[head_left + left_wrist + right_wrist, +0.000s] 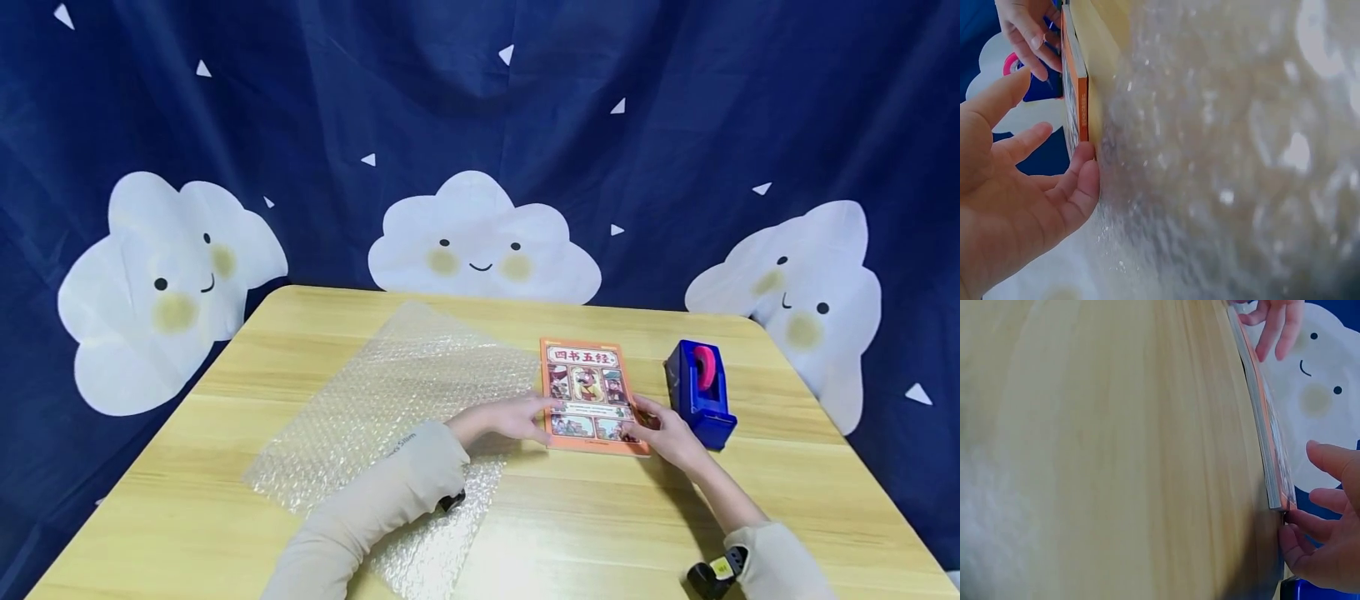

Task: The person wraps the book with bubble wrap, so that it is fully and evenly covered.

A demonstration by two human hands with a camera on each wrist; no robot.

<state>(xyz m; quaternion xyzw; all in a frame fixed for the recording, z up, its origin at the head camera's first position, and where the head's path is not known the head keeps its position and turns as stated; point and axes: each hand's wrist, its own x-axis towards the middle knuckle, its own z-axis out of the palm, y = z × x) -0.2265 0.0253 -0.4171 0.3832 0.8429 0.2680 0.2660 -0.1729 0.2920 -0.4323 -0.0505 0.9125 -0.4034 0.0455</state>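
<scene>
An orange book (588, 398) with comic-style panels and Chinese characters on its cover lies flat on the wooden table. My left hand (516, 418) is at its left edge; in the left wrist view the lower fingers (1088, 178) are right at the book's spine (1083, 106), while the thumb stays raised. At the opposite edge is my right hand (667, 435), its lower fingertips against the book's corner in the right wrist view and its thumb (1329, 459) held off the cover. A sheet of clear bubble wrap (390, 383) spreads under my left forearm, close beside the book.
A blue tape dispenser (702, 400) with a pink roll (705, 368) stands just right of the book, near my right hand. Behind the table's (187, 475) back edge hangs a dark blue curtain (435, 92) with smiling white clouds.
</scene>
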